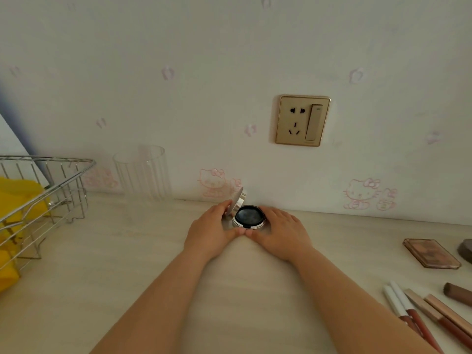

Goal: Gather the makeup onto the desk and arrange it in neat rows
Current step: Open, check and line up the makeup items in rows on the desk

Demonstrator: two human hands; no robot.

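A round silver compact with a dark inside lies on the pale desk near the wall, its lid tilted up and half open. My left hand grips the compact from the left, fingers on the lid's edge. My right hand cups its right side; both thumbs meet in front of it. At the right lie a brown rectangular palette, two white-capped lip pencils, rose-gold lip tubes, a brown tube and a dark grey item cut by the frame edge.
A wire basket holding something yellow stands at the left desk edge. A clear ribbed glass cup stands against the wall. A gold wall socket sits above the desk.
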